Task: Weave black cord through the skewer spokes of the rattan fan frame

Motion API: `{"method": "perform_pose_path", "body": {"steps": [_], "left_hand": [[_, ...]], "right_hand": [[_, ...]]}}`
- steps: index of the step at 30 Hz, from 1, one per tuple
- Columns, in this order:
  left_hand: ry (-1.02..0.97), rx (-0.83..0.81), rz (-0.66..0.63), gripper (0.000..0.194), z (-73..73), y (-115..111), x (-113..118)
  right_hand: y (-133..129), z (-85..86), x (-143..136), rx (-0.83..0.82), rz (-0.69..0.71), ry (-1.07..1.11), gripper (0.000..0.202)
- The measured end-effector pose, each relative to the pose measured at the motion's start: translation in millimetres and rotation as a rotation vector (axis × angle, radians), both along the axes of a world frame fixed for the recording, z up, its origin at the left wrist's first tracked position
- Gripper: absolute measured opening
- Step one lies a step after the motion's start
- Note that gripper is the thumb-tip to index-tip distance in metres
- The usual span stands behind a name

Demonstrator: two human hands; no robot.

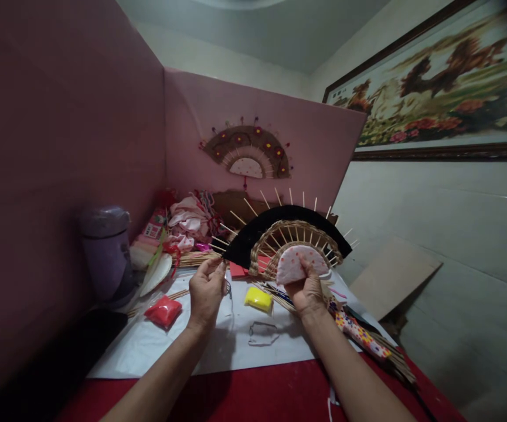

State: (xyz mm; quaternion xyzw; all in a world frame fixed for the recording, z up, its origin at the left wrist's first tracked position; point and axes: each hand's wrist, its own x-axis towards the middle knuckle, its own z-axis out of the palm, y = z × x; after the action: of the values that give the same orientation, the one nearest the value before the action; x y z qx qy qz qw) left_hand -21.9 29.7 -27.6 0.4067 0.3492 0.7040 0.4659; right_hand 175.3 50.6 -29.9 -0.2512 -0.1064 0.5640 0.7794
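A fan-shaped craft piece (292, 234) is held up over the table, with a black outer band, thin sticks poking out past its rim, a braided straw arc and a white dotted half-round base (292, 265). My right hand (309, 293) grips that base, thumb on its front and fingers behind it. At the black band's left corner, my left hand (208, 287) is closed in a pinch; a thin dark strand hangs beside it, and what lies between the fingertips is too small to name.
On the white sheet (139, 357) lie a red packet (163, 312), a yellow packet (259, 299) and eyeglasses (262, 334). A purple container (107, 255) stands left. Sticks and flowered fabric (361, 335) lie right. A finished fan (248, 149) hangs behind.
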Motion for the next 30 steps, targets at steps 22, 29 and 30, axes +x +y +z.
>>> {"method": "perform_pose_path", "body": {"steps": [22, 29, 30], "left_hand": [[0.300, 0.085, 0.188, 0.026, -4.3, -7, 1], [0.424, 0.090, 0.227, 0.021, -4.4, -6, -1], [0.422, 0.085, 0.229, 0.020, -3.1, -7, -1]], "right_hand": [[4, 0.2, 7, 0.020, -0.008, 0.039, 0.015], [4, -1.2, 7, 0.041, -0.018, 0.024, 0.015], [4, -1.6, 7, 0.045, -0.020, 0.020, 0.016]]}}
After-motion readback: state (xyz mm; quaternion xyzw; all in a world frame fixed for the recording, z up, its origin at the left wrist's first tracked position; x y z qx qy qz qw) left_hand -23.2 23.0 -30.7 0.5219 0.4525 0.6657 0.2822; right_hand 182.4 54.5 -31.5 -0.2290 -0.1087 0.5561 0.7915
